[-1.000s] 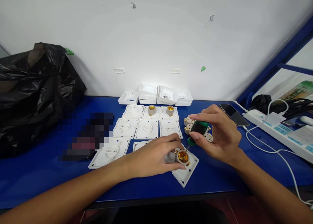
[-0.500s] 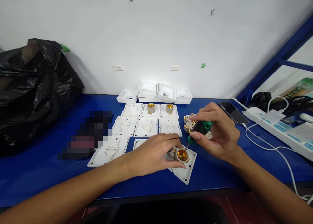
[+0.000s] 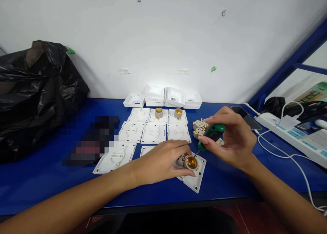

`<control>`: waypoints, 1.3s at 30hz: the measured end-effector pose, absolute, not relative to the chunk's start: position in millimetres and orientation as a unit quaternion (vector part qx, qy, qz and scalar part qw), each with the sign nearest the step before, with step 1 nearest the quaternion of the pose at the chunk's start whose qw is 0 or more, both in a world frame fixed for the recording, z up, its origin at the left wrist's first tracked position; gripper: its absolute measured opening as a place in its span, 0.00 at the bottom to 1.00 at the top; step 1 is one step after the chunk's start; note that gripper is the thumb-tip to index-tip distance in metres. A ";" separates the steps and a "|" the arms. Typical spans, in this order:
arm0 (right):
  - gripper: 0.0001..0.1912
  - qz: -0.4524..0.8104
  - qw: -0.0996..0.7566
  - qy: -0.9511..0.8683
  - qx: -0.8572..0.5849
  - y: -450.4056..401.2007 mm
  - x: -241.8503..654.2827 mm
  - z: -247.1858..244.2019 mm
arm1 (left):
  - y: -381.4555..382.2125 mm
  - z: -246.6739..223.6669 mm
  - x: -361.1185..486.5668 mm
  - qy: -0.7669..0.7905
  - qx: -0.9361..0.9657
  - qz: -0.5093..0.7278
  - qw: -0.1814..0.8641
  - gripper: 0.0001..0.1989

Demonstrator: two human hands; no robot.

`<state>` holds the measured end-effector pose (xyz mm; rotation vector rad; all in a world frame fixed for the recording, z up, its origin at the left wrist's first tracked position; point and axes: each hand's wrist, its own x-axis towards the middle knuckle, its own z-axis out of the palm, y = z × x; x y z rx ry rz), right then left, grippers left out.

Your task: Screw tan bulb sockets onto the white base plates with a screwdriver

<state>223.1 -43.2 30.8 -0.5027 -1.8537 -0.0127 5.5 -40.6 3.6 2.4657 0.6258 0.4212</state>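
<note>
Between the thumb and fingers of my left hand (image 3: pixel 167 160) is a round lamp socket (image 3: pixel 191 162) with a brass-coloured inside. It sits on a white square base plate (image 3: pixel 196 183), which my left hand partly covers. My right hand (image 3: pixel 230 138) is closed on a green-and-black screwdriver (image 3: pixel 214 131), held tilted. The screwdriver's shaft reaches down into the socket; its tip is hard to make out. Several more sockets (image 3: pixel 199 125) lie in a cluster just beyond my right hand. Two other sockets (image 3: pixel 158 113) stand upright on plates in the back row.
White base plates (image 3: pixel 153 133) lie in rows, with white box covers (image 3: pixel 154 90) stacked against the wall. A black plastic bag (image 3: pixel 38 97) fills the left side. On the right are a phone (image 3: pixel 245 116), a power strip (image 3: pixel 293 131) and loose white cables (image 3: pixel 281 155).
My right hand has rolled the screwdriver handle slightly, with its shaft still in the socket. My left hand keeps its hold. The whole view has shifted a little.
</note>
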 end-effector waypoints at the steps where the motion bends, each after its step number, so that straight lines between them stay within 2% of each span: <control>1: 0.25 0.010 0.568 -0.795 -0.214 -44.2 223.9 32.3 | -40.5 3.3 5.4 0.234 0.918 0.156 0.279 0.18; 8: 0.20 0.155 0.516 -0.809 -0.233 -53.2 225.9 38.9 | -40.8 3.0 5.2 0.234 0.917 0.157 0.281 0.17; 12: 0.17 0.097 0.539 -0.802 -0.240 -48.8 226.8 36.5 | -40.8 2.7 5.2 0.235 0.919 0.160 0.272 0.17; 15: 0.15 0.049 0.524 -0.822 -0.218 -47.5 227.6 36.3 | -40.6 3.0 5.2 0.233 0.923 0.156 0.264 0.18; 20: 0.18 0.075 0.483 -0.841 -0.232 -53.4 226.4 41.9 | -40.7 4.0 5.4 0.232 0.922 0.158 0.266 0.18; 26: 0.15 0.068 0.531 -0.801 -0.269 -53.5 223.7 40.0 | -40.8 3.0 5.6 0.235 0.921 0.158 0.269 0.17; 30: 0.19 0.052 0.532 -0.809 -0.247 -53.5 224.5 39.2 | -41.2 3.9 5.1 0.234 0.920 0.162 0.269 0.18; 32: 0.21 0.091 0.512 -0.815 -0.255 -54.5 227.5 42.8 | -41.5 4.1 4.9 0.236 0.919 0.164 0.269 0.18; 35: 0.25 0.212 0.445 -0.827 -0.270 -56.3 235.4 52.4 | -41.5 3.1 4.7 0.235 0.919 0.165 0.270 0.19; 39: 0.22 0.338 0.385 -0.822 -0.250 -55.5 244.2 61.4 | -40.7 1.3 4.7 0.233 0.920 0.165 0.270 0.19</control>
